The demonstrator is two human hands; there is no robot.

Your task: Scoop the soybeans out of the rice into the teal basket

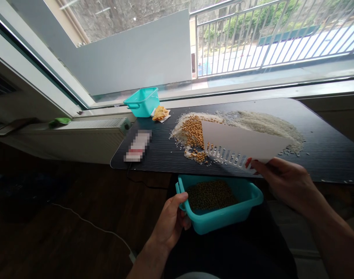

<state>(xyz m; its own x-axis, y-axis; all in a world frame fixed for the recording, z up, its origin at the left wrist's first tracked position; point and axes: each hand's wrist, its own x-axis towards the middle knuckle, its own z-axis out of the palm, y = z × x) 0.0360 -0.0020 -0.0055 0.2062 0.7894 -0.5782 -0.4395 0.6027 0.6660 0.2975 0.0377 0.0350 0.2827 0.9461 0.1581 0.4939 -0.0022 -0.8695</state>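
Observation:
My left hand (pixel 173 213) grips the left end of a turquoise plastic basin (pixel 220 224), thumb over its rim. Inside lie many small dark green beans (pixel 213 193). The basin is just below the table's front edge, over my lap. My right hand (pixel 287 182) pinches the near right corner of a white slotted plastic sheet (pixel 243 139), held tilted above the table. Its row of slots faces left and towards me. Behind and beside the sheet is a pile of yellow-brown soybeans (pixel 191 130) ringed by white rice grains. A larger heap of rice (pixel 261 122) spreads to the right, partly hidden by the sheet.
A second turquoise basin (pixel 144 102) stands at the back left of the dark table (pixel 159 162), beside a crumpled yellow-orange wrapper (pixel 161 113) on white paper. A blurred-out phone-like object (pixel 138 145) with a cable lies at the left. A radiator (pixel 95 126) and window adjoin the table.

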